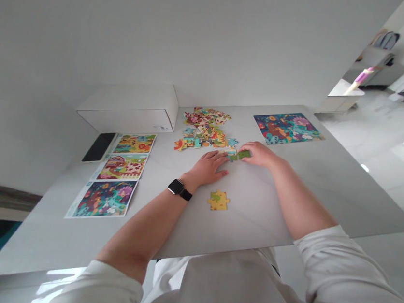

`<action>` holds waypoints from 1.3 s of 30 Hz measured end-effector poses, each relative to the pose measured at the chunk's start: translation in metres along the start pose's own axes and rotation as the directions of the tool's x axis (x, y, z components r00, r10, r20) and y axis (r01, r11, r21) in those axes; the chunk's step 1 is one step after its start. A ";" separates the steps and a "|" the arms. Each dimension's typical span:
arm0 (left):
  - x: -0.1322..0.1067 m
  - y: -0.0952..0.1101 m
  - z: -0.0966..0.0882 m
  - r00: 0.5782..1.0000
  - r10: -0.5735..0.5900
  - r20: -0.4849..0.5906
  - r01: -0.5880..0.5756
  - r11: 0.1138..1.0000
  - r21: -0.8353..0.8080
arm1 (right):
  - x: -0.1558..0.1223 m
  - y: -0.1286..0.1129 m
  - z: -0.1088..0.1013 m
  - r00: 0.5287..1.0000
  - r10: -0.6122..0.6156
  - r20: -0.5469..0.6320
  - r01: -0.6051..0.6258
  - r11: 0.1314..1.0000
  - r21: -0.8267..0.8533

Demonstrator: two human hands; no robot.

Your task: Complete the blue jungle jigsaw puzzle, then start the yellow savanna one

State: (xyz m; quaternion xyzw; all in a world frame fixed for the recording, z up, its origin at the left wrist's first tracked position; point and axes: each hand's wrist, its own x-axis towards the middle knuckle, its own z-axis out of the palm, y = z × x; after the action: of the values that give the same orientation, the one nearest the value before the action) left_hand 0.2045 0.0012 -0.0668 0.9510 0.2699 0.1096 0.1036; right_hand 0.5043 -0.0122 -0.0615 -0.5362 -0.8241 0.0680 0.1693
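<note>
White cardboard box point(126, 109) with unreadable label point(162, 128), beside jigsaw pieces point(204, 134)

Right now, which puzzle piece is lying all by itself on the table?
The yellow piece with green spots lies alone on the table, apart from the big heap.

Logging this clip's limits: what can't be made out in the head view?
All in the head view:
Green puzzle piece under the right hand: fingers cover it, so its outline and the grip are unclear.
Loose puzzle pieces: overlapping, and too small to count.
Label on the white box: too small to read.
Smartwatch on the left wrist: face dark, nothing readable.
</note>
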 end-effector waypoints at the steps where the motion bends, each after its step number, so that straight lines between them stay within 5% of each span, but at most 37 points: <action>1: 0.000 0.001 0.000 1.000 -0.005 -0.009 0.005 1.000 -0.001 | 0.000 0.000 0.000 1.000 0.003 -0.002 -0.003 1.000 -0.004; 10: 0.000 0.005 0.002 1.000 -0.016 -0.024 0.017 1.000 0.001 | -0.004 -0.003 -0.002 0.991 0.115 -0.062 -0.120 0.990 -0.077; 19: -0.001 0.003 0.004 0.999 -0.018 -0.032 0.017 1.000 -0.012 | -0.001 -0.008 0.000 0.999 -0.017 -0.051 0.017 1.000 0.013; 39: -0.004 0.003 0.001 0.999 -0.026 -0.042 0.026 0.999 -0.020 | 0.003 -0.018 0.005 1.000 -0.017 -0.012 0.017 1.000 -0.020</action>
State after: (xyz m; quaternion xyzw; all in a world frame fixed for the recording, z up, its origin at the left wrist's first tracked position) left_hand 0.2023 -0.0035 -0.0676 0.9439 0.2833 0.1308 0.1083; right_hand 0.4858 -0.0170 -0.0598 -0.5312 -0.8282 0.0551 0.1697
